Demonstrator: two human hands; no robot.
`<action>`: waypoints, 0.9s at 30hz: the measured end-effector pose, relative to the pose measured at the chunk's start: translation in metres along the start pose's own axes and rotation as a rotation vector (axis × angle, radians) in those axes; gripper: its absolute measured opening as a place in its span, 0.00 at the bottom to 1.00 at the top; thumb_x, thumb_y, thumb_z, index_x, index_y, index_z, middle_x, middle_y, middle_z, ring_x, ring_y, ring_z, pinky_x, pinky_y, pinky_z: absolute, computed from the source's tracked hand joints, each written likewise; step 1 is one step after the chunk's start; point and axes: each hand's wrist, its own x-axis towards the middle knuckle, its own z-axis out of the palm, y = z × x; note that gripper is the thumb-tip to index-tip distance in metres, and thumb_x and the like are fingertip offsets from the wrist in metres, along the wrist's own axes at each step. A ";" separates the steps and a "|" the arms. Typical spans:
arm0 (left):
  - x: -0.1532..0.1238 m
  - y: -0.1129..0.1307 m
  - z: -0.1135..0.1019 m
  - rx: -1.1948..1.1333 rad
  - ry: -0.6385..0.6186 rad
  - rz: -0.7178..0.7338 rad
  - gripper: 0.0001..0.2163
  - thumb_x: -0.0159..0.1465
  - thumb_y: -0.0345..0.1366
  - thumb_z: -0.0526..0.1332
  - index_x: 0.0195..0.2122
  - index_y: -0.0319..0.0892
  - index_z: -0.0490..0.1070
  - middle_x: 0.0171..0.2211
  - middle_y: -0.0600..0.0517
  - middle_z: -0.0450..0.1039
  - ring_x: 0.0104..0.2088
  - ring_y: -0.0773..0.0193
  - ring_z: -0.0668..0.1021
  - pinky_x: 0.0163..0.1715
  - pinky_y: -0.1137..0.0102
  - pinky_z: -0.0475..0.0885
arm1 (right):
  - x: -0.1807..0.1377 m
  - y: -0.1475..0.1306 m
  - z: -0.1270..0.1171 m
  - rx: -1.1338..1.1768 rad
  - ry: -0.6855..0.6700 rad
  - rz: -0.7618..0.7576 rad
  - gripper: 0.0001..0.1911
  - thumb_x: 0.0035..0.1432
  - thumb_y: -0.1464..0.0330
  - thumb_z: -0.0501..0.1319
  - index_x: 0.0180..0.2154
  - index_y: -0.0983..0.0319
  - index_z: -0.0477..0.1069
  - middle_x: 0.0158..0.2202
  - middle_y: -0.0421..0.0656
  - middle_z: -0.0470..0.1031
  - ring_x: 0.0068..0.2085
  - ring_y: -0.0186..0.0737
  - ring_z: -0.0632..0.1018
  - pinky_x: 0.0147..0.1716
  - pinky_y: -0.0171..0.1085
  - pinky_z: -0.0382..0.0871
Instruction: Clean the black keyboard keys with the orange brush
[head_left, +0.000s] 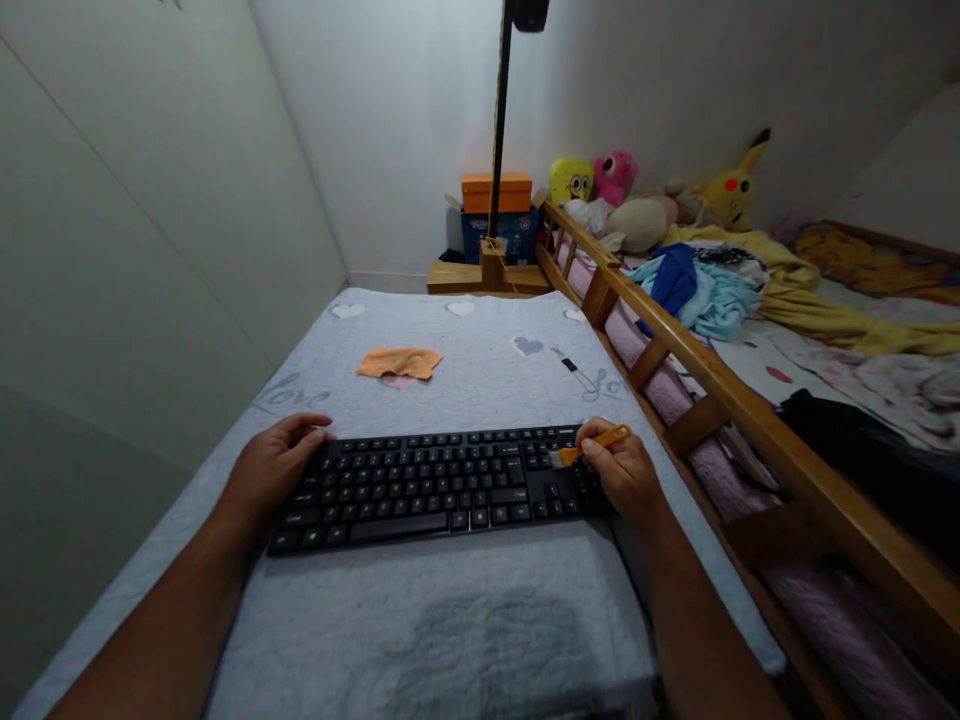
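A black computer keyboard lies flat on the covered surface in front of me. My left hand grips its far left corner, thumb along the edge and fingers reaching behind it. In my right hand is a small brush with a yellow-orange handle. Its pale bristles touch or hover just over the keys left of the number pad; which, I cannot tell. That hand hides part of the number pad. Beyond the keyboard rest an orange cloth and a thin wire tool with a black middle.
Along the right runs a wooden rail, with a bed of clothes and plush toys behind it. An orange box sits on a blue box at the back, beside a black pole. A pale wall stands left.
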 end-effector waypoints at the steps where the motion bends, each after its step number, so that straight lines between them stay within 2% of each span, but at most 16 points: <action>1: 0.000 0.001 0.000 0.003 -0.001 -0.001 0.23 0.55 0.52 0.61 0.46 0.43 0.75 0.36 0.52 0.81 0.34 0.59 0.79 0.34 0.69 0.70 | 0.000 0.000 0.000 0.014 0.012 0.008 0.11 0.63 0.63 0.55 0.30 0.58 0.70 0.22 0.37 0.66 0.25 0.38 0.69 0.28 0.37 0.60; 6: -0.004 0.006 -0.001 0.004 0.008 0.006 0.22 0.54 0.51 0.62 0.45 0.43 0.76 0.35 0.52 0.81 0.34 0.59 0.79 0.35 0.69 0.70 | 0.000 -0.001 0.002 0.003 0.071 0.018 0.11 0.64 0.62 0.55 0.32 0.58 0.71 0.23 0.37 0.66 0.26 0.38 0.69 0.28 0.38 0.60; 12: -0.002 0.002 0.000 -0.004 0.007 0.013 0.22 0.55 0.52 0.62 0.45 0.43 0.75 0.36 0.51 0.81 0.34 0.58 0.79 0.35 0.68 0.70 | -0.002 0.004 0.002 0.064 0.008 0.040 0.10 0.62 0.64 0.55 0.29 0.58 0.69 0.21 0.36 0.64 0.24 0.37 0.67 0.27 0.37 0.59; 18: 0.000 -0.002 0.000 -0.013 0.009 0.009 0.22 0.55 0.52 0.62 0.45 0.43 0.75 0.36 0.51 0.82 0.35 0.58 0.80 0.35 0.69 0.70 | -0.004 0.009 0.005 0.175 0.094 0.047 0.11 0.65 0.63 0.56 0.31 0.58 0.71 0.23 0.37 0.66 0.25 0.37 0.68 0.27 0.37 0.60; 27: -0.003 0.003 -0.001 0.008 0.013 0.015 0.22 0.54 0.52 0.61 0.44 0.43 0.76 0.35 0.52 0.81 0.35 0.58 0.79 0.35 0.68 0.70 | 0.000 -0.006 0.014 -0.003 0.056 -0.047 0.10 0.66 0.64 0.56 0.34 0.58 0.73 0.29 0.39 0.74 0.32 0.40 0.75 0.33 0.37 0.65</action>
